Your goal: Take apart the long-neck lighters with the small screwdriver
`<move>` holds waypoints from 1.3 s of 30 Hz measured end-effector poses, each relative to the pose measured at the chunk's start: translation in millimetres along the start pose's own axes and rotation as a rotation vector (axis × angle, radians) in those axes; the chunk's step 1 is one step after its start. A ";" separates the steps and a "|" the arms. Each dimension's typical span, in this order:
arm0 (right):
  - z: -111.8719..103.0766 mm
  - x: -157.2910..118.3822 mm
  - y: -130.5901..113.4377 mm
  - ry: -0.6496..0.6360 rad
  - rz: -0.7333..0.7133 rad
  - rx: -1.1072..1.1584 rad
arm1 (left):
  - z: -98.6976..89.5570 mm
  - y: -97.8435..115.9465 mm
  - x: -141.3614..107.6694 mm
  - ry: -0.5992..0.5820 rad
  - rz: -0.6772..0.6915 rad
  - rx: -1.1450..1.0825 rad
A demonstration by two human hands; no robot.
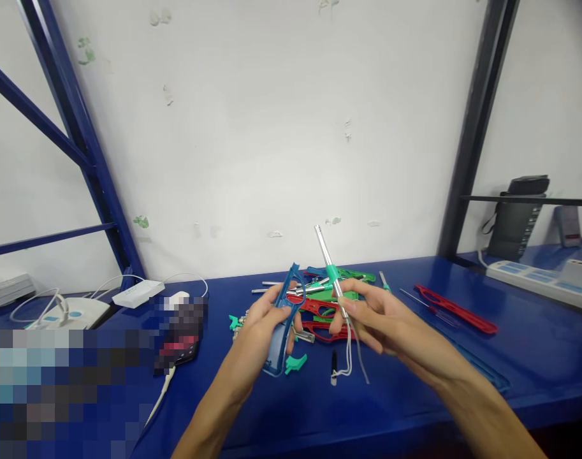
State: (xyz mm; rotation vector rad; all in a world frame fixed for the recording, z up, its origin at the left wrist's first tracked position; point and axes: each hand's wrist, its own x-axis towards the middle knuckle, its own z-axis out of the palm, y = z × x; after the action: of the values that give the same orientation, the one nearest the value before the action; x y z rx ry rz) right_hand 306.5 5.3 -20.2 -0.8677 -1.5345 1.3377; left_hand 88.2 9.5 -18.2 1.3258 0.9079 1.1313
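My left hand [259, 325] grips a blue plastic lighter shell half [280, 335], its inner side facing me and its narrow end pointing up. Between the fingertips of my right hand [377, 312] is a silver lighter tube [323, 245] with a green collar, tilted up to the left. White wires hang from the tube's lower end, with a small black igniter [334, 363] on them. The tube and the shell are apart. Behind my hands lies a pile of red shell halves [314, 305], green shells and metal tubes. A turquoise trigger [296, 364] rests below the blue shell.
Right of my hand lie a red shell half [456, 309] and a blue shell half [484, 366]. A power strip [544, 285] runs along the right. On the left are a phone [183, 354] with a white cable and a white box [138, 293]. Blue rack posts flank the wall.
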 end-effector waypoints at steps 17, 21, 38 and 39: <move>-70.2 -27.9 -23.8 0.495 -0.216 -0.052 | 36.8 -43.8 1.2 -0.211 0.021 0.876; -83.3 -35.2 -28.3 0.557 -0.230 -0.058 | 46.7 -58.3 5.6 -0.173 0.135 1.065; -99.7 -51.3 -39.3 0.648 -0.287 -0.073 | 152.4 -86.5 -9.1 -0.280 0.557 1.002; -101.8 -53.9 -40.7 0.655 -0.296 -0.067 | 171.0 -93.1 -6.2 -0.288 0.559 1.040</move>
State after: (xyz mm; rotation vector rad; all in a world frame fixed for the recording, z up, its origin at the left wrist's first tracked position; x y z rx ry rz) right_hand 422.6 -14.9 11.8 -0.9547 -1.1321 0.6911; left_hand 260.9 -31.7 -98.4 2.6420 0.9620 0.8097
